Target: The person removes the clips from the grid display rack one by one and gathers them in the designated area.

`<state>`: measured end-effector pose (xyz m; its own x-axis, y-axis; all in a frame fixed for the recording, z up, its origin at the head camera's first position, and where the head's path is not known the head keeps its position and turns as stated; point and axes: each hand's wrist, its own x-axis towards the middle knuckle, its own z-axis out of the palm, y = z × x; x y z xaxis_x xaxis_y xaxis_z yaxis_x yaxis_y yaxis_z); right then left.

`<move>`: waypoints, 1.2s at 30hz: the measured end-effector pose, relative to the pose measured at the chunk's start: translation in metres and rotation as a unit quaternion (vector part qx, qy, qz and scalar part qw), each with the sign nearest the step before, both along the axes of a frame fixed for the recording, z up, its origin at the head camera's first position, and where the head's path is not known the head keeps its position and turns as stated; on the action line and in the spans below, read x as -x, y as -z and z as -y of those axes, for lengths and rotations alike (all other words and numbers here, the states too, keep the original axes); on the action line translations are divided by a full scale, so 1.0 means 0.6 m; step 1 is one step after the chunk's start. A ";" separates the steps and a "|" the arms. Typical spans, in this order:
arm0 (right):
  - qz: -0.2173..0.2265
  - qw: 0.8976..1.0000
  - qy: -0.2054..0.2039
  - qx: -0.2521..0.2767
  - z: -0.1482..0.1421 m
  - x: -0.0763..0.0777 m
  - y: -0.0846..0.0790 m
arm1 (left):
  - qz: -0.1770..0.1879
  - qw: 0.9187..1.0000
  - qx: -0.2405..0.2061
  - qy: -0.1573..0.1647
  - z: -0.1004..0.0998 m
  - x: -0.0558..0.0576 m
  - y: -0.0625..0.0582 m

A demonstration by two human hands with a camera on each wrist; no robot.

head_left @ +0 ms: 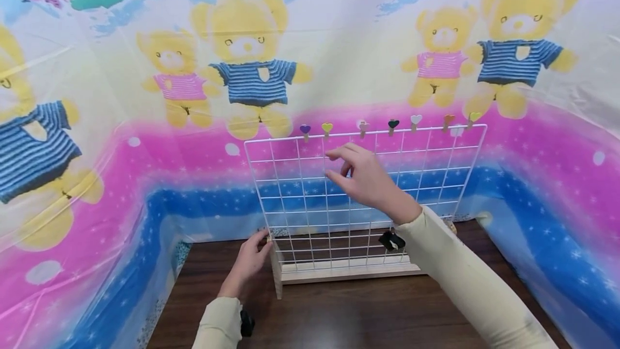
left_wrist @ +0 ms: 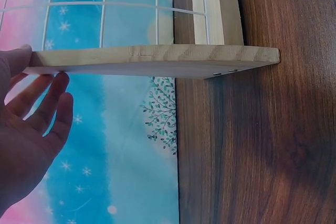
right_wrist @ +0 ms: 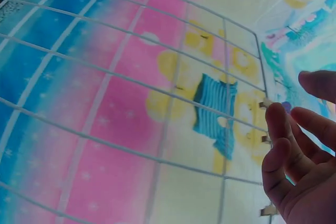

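A white wire grid panel [head_left: 310,211] stands upright in a wooden stand [head_left: 339,272]. Along its top wire sit several small wooden clips with heart heads, among them a purple heart clip [head_left: 305,130], a yellow heart clip [head_left: 327,128] and a dark green heart clip [head_left: 393,124]. My left hand [head_left: 251,257] grips the upper end of the stand's wooden side piece [left_wrist: 157,56], thumb on one face and fingers on the other. In front of the grid, just below the top wire, my right hand [head_left: 363,174] hangs in the air, fingers loosely bent and holding nothing.
The stand rests on a dark brown wooden table [head_left: 329,316]. Behind and beside it hangs a printed cloth [head_left: 194,171] with bears and pink and blue bands. Each wrist wears a black camera mount, such as the one on the left wrist [head_left: 247,323].
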<state>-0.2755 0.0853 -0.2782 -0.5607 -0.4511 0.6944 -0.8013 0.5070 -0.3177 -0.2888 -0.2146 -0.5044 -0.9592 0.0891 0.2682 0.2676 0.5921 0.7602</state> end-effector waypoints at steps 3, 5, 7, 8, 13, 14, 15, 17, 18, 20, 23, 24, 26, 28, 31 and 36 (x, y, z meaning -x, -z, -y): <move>-0.022 1.000 -0.003 0.013 0.010 0.004 -0.019 | 0.014 1.000 -0.001 -0.006 0.000 0.000 0.002; -0.033 0.999 0.001 0.018 0.018 0.006 -0.030 | 0.027 1.000 -0.006 -0.008 0.000 0.000 0.004; -0.035 0.999 0.004 0.023 0.025 0.007 -0.041 | 0.034 0.999 -0.013 -0.006 0.000 0.000 0.005; -0.033 0.999 0.005 0.025 0.029 0.007 -0.047 | 0.036 0.999 -0.016 -0.003 0.000 0.000 0.005; 0.001 0.999 0.030 0.013 0.047 0.010 -0.080 | 0.035 0.999 -0.024 0.015 0.002 0.002 0.004; 0.010 0.999 0.039 0.004 0.052 0.012 -0.086 | 0.039 0.999 -0.026 0.014 0.003 0.003 0.004; 0.020 0.999 0.049 -0.008 0.056 0.014 -0.092 | 0.040 0.999 -0.027 0.015 0.003 0.003 0.003; 0.040 0.996 0.067 -0.031 0.064 0.019 -0.101 | 0.045 0.998 -0.030 0.013 0.004 0.005 0.002; 0.050 0.995 0.075 -0.039 0.067 0.023 -0.104 | 0.046 0.998 -0.031 0.013 0.004 0.006 0.002; 0.074 0.993 0.082 -0.048 0.073 0.029 -0.107 | 0.048 0.998 -0.035 0.011 0.005 0.007 0.001; 0.124 0.988 0.079 -0.043 0.079 0.036 -0.106 | 0.046 0.998 -0.036 0.012 0.006 0.008 0.002; 0.139 0.987 0.075 -0.039 0.080 0.039 -0.105 | 0.045 0.998 -0.036 0.013 0.007 0.009 0.002; 0.164 0.984 0.067 -0.030 0.083 0.043 -0.102 | 0.043 0.998 -0.036 0.013 0.008 0.008 0.003; 0.173 0.983 0.062 -0.026 0.085 0.046 -0.100 | 0.046 0.998 -0.039 0.012 0.009 0.008 0.004; 0.175 0.983 0.056 -0.019 0.086 0.049 -0.098 | 0.049 0.998 -0.042 0.013 0.010 0.008 0.005; 0.185 0.981 0.055 -0.003 0.088 0.052 -0.099 | 0.050 0.998 -0.041 0.015 0.009 0.007 0.004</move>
